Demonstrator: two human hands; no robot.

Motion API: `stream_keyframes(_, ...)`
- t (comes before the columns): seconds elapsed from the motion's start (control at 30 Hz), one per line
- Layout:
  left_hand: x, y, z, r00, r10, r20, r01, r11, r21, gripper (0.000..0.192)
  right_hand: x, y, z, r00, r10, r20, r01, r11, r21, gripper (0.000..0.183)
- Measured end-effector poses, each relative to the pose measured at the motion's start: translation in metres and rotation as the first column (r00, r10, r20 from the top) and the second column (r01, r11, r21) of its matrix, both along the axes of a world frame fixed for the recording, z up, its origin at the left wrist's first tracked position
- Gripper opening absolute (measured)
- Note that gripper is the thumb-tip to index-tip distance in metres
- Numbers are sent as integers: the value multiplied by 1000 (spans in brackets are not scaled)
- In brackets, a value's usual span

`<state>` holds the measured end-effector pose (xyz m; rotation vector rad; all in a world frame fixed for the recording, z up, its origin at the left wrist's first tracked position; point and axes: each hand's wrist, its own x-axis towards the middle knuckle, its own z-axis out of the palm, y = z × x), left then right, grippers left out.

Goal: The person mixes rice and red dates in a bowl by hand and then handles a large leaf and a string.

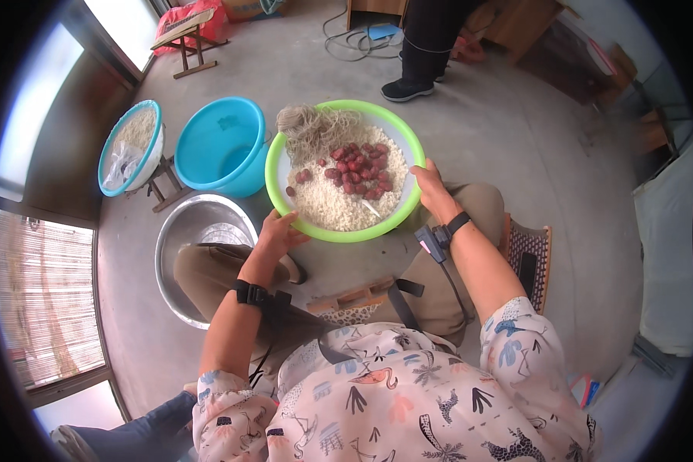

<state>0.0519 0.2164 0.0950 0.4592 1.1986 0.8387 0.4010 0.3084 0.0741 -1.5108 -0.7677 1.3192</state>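
A basin with a lime-green rim (346, 235) is held up between my hands. My left hand (278, 234) grips its near left edge, thumb on the rim and fingers beneath. On the right edge, my right hand (430, 183) clasps the rim. White rice-like grain (323, 207) covers the inside. Red dates (358, 167) are heaped on the grain, with a few strays to the left. A bundle of tan strings (315, 130) lies at the far left and hangs partly over the rim. Near the front right sits a small white stick-like piece (371, 208).
A blue plastic tub (208, 141) and a metal basin (170, 248) stand to the left. Beyond them, a blue-rimmed basin of grain (160, 124) rests on a wooden stool (170, 185). Another person's dark-trousered leg (430, 46) stands ahead; cables (352, 49) lie on the floor.
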Motion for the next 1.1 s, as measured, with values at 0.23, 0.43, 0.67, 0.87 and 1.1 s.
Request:
stream_keyframes(0.23,12,12,6,976,-14,-218,9,1000,-27,28,12,-3,2,988,125,-90,-121,992,43,48)
stream_keyframes(0.43,-5,46,-4,920,67,-385,-80,997,-18,25,18,7,-19,938,341,53,-344,937,60,65)
stream_keyframes(0.67,21,78,-27,902,94,-422,-106,994,-6,26,59,29,-42,897,413,-156,-376,900,220,63)
stream_keyframes(0.87,-19,106,-45,332,251,-909,-100,968,231,71,65,41,-6,929,227,294,-303,920,249,69)
stream_keyframes(1.1,112,78,41,504,401,-765,39,874,484,60,114,8,11,918,235,320,-304,934,187,50)
